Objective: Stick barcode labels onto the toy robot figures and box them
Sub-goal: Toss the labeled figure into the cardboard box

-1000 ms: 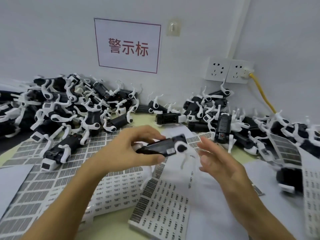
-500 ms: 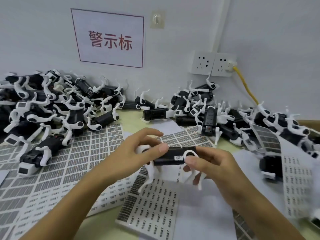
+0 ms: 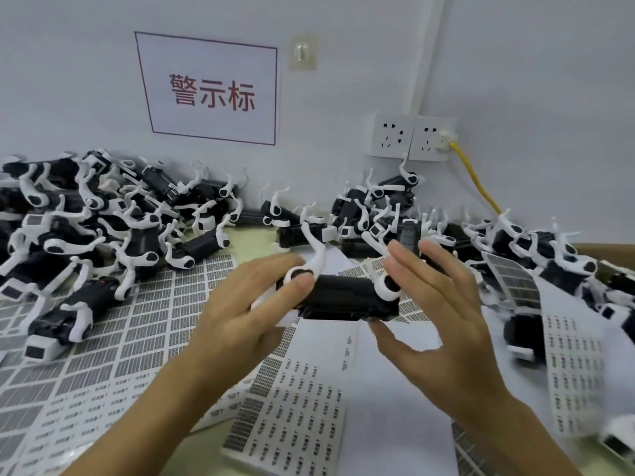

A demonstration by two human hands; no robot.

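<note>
Toy robot figure [image 3: 347, 297] now tilting legs-up | left hand [image 3: 247, 314] still gripping its end | right hand [image 3: 443, 310] is opening, fingers spread, thumb under body

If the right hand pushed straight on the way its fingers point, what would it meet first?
Probably the upright black toy robot just beyond the right hand's fingertips, at the edge of the right pile; depth is unclear.
</note>
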